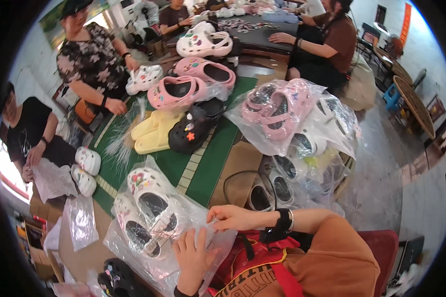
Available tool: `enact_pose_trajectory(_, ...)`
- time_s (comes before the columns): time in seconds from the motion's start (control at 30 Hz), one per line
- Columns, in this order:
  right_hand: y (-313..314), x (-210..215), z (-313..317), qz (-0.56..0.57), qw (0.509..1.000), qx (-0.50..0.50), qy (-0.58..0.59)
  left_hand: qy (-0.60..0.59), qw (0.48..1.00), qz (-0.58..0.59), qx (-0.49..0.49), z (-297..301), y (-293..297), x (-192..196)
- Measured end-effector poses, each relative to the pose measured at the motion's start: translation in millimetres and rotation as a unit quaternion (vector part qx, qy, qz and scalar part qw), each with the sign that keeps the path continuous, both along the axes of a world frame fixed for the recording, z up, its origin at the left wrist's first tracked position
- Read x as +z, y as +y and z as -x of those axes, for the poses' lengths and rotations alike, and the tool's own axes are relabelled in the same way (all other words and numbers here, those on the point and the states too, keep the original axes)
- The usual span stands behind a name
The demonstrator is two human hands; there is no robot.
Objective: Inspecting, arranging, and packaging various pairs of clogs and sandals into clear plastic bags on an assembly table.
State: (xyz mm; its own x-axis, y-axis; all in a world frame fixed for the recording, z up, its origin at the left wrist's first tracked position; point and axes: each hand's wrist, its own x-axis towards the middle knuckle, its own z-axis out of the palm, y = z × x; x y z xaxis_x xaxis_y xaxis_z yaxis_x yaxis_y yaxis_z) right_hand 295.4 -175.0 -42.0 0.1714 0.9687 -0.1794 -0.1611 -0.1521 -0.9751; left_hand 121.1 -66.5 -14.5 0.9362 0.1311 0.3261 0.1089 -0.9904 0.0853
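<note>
A pair of white clogs [156, 205] with colourful charms lies inside a clear plastic bag [193, 214] on the table's near side. My left hand [195, 255] rests on the bag beside the heels, its fingers stretched and apart. At the bag's right edge, my right hand [228, 218] has its fingers bent together on the film; the fingertips' grip is partly hidden. Dark clogs with charms [116, 278] sit left of my left forearm.
Bagged pink clogs [277, 109] and bagged white clogs [314, 136] are piled at the right. Yellow slides [151, 132], black clogs [193, 129] and unbagged pink clogs [176, 92] stand on the green tabletop [210, 171]. A spare bag [82, 222] lies left. Several people work around the tables.
</note>
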Motion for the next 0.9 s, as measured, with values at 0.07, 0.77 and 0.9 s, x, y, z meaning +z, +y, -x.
enact_pose_trajectory(0.07, 1.7, -6.0, 1.1, -0.004, 0.997, 0.008, 0.083, -0.002, 1.000, -0.019, 0.001, -6.6, 1.1, -4.7)
enact_pose_trajectory(0.77, 11.4, -2.5, -3.4, 0.029, 0.994, -0.013, 0.102, -0.014, 0.995, -0.067, 0.078, 48.1, 35.8, -27.4)
enact_pose_trajectory(0.9, 12.1, -3.7, -6.4, 0.036, 0.994, -0.023, 0.104, -0.021, 0.995, -0.042, 0.086, 77.2, 44.3, -34.6)
